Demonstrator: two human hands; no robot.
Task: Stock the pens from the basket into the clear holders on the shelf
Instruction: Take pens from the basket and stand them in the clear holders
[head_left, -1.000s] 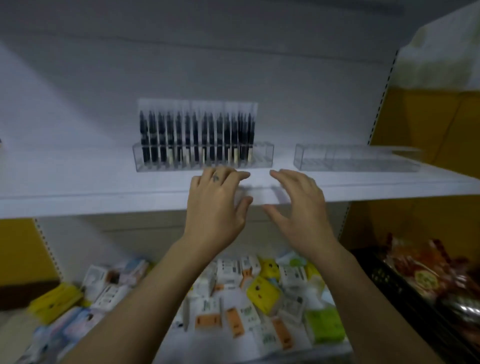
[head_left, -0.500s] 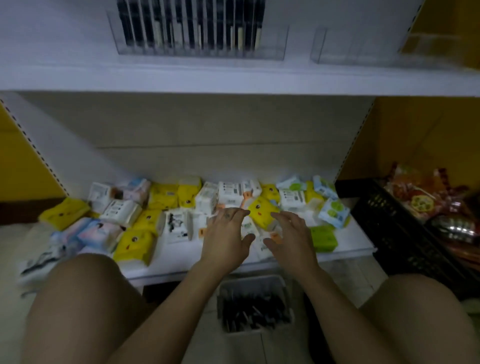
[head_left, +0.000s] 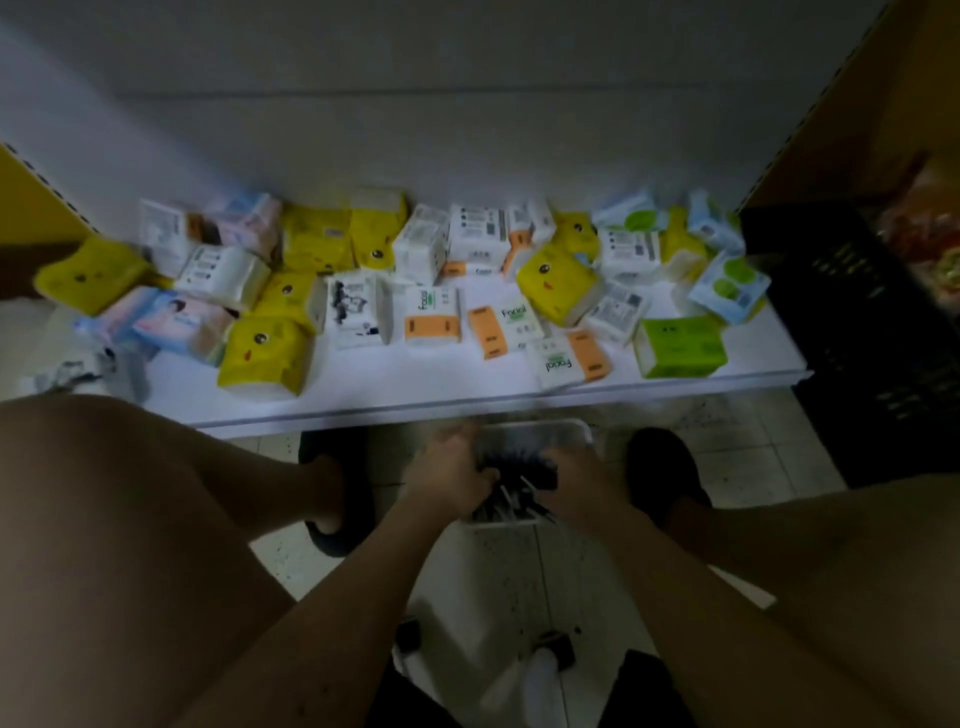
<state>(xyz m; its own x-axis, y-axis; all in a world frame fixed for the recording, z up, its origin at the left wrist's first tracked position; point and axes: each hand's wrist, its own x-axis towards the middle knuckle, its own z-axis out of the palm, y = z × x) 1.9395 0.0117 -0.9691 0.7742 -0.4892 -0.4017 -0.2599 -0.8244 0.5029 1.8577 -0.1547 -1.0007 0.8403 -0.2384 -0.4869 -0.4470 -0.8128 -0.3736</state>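
The small white plastic basket stands on the pale speckled tiled floor, just in front of the low white shelf and between the person's two black shoes. Inside it lies a loose heap of black pens, some showing pale ends toward the near side. Both hands are down in the basket, close together, with the pens between them. The left hand has its fingers curled into the heap and grips a bunch of pens on the left side. The right hand lies against the heap from the right, but its fingers are blurred and partly hidden, so I cannot tell whether it grips pens or only touches them. The person crouches, bare knees spread wide on either side of the forearms. On the shelf, well behind the basket, lie scattered soft tissue packs in yellow, white with orange, green and pale blue. A black slatted plastic crate stands at the shelf's right end.
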